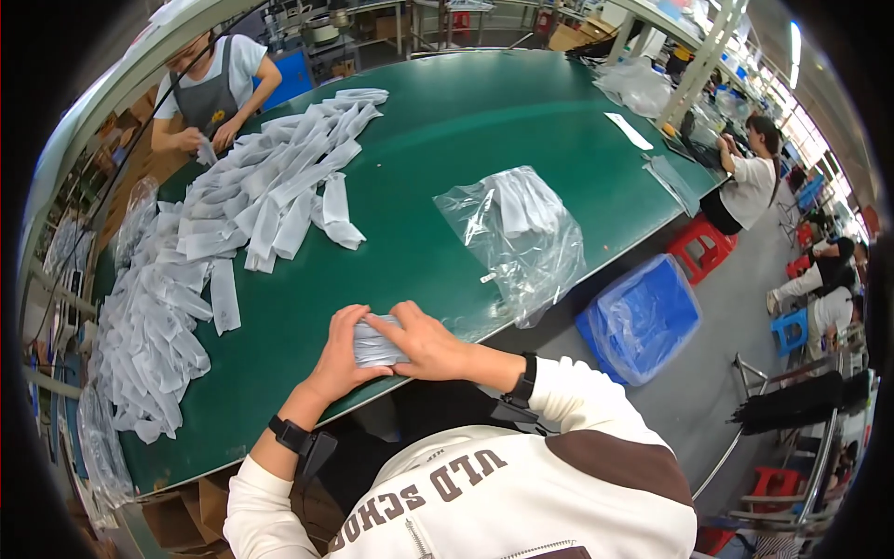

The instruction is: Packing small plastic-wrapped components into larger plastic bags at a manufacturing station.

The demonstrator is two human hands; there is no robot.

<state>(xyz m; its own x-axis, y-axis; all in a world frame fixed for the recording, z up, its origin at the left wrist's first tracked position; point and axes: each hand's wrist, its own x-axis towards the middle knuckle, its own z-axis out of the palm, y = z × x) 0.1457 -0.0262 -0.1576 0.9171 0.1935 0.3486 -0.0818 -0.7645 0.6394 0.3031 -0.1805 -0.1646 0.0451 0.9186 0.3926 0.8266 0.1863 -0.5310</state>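
Two bare hands work at the near edge of one green surface (419,135). The left grip (337,361) and the right grip (430,347) are clamped together on one stack of pale grey pieces (377,343), fingers curled round it from both sides; the stack sits between them, at the near edge, its pieces too tightly packed to count. Each wrist wears one black band, two in all.

To the left spreads one long heap of similar pieces (270,191), overlapping beyond counting. Right of centre lies one clear plastic bag (540,275) with one fanned bundle of pale pieces (524,200); whether the bundle is wholly inside, I cannot tell. Farther right lies one white strip (629,131).

Beside the surface, on the floor, stands one blue bin (593,335) with one clear liner. One co-worker in a grey apron (220,98) stands at the heap's far side, both hands near it; another person (752,182) sits on one red stool (703,244).
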